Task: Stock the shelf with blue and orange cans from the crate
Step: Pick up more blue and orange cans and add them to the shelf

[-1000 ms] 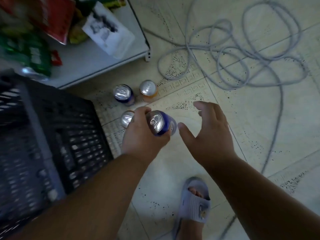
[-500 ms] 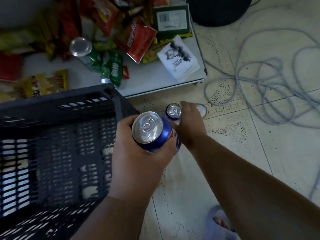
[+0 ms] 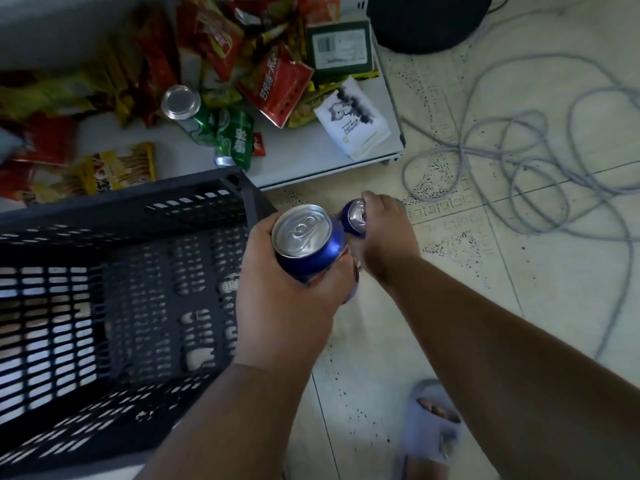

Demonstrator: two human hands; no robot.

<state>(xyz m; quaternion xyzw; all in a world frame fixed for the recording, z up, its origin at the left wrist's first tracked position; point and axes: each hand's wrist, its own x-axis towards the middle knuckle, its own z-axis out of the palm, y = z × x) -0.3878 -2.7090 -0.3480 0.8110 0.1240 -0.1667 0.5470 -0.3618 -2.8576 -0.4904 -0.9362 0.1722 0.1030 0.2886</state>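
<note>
My left hand (image 3: 287, 306) grips a blue can (image 3: 308, 242) with its silver top tilted toward me, held beside the right wall of the dark slotted crate (image 3: 114, 271). My right hand (image 3: 384, 237) is closed around a second blue can (image 3: 353, 218) just beyond the first, over the tiled floor. The white bottom shelf (image 3: 311, 161) lies ahead, strewn with snack packets and green cans (image 3: 194, 116). No orange can shows; my hands may cover it.
A coiled grey cable (image 3: 512, 161) sprawls over the floor on the right. A dark round base (image 3: 426, 22) stands at the top right. My foot in a grey slipper (image 3: 433, 420) is at the bottom. A white packet (image 3: 356, 123) lies at the shelf's corner.
My right hand reached forward and closed on a blue can standing on the floor. My left hand kept its can and rose closer. The view swung up toward the shelf and crate.
</note>
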